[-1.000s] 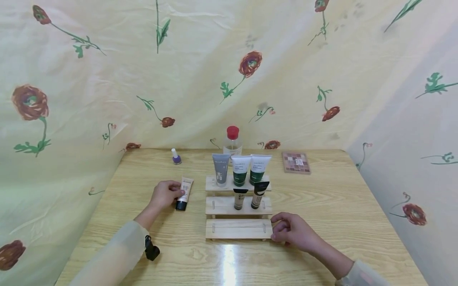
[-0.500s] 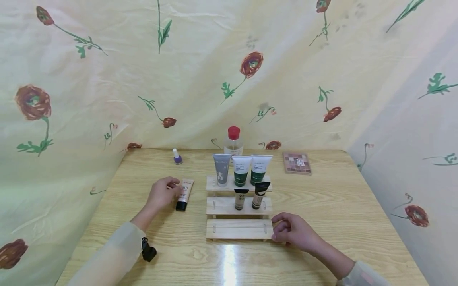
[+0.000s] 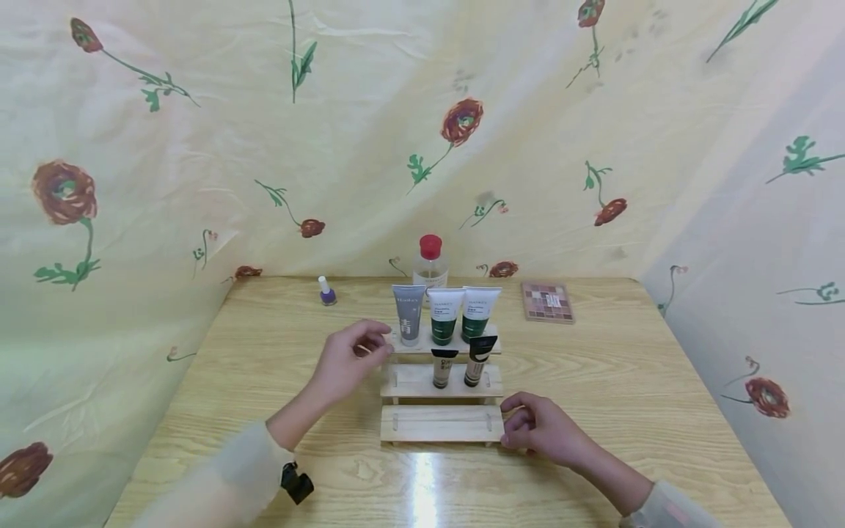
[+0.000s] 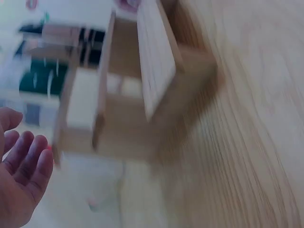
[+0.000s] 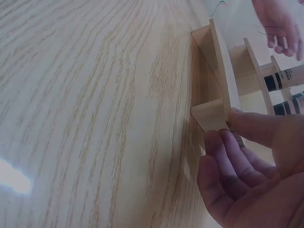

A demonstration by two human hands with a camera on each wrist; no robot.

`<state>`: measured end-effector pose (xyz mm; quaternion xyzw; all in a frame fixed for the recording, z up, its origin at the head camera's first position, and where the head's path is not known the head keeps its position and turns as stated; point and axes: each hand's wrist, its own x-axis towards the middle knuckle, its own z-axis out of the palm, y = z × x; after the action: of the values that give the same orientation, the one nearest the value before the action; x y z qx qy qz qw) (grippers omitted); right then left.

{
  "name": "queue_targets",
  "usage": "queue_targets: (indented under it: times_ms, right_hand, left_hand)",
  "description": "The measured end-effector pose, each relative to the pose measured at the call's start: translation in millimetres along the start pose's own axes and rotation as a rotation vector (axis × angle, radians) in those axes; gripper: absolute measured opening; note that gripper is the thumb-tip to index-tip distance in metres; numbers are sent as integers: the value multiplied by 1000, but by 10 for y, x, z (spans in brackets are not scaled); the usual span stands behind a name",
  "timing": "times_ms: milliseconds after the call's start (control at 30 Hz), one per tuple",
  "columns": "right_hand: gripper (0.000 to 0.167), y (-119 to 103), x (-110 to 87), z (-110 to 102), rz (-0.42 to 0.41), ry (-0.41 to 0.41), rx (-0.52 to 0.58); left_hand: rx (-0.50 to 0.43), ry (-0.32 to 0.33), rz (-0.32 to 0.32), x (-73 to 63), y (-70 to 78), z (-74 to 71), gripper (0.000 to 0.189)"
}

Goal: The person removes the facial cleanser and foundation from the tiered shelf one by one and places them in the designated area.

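Cream cloth printed with red flowers (image 3: pixel 370 147) rises behind a wood-grain desk (image 3: pixel 594 381). At the frame's centre stands a three-tiered pale wooden rack (image 3: pixel 441 424), its lowest step pinched at the right end by the right hand (image 3: pixel 540 427). Left of centre, the left hand (image 3: pixel 346 361), fingers loose and grasping nothing visible, is at the top step's left end, near an upright slim grey tube (image 3: pixel 408 315). Two white-and-green tubes (image 3: pixel 444 317) share that step; two small beige tubes with black tops (image 3: pixel 441 372) stand on the middle one.
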<state>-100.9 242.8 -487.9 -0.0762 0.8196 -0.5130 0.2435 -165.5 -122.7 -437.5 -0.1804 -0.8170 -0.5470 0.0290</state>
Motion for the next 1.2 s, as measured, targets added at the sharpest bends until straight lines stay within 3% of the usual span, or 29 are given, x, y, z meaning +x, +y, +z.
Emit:
queue_targets:
  times_ms: [133, 333, 700, 1200]
  right_hand:
    - [50, 0, 1, -1, 1, 0, -1]
    - [50, -17, 8, -3, 12, 5, -15]
    - [52, -48, -15, -4, 34, -1, 5]
    - [52, -13, 2, 0, 55, 2, 12]
  left_hand:
    - [-30, -92, 41, -18, 149, 179, 34]
    - [-50, -168, 14, -14, 181, 365, 40]
    - [-14, -169, 49, 8, 237, 542, 34]
    - [10, -159, 41, 23, 227, 617, 26]
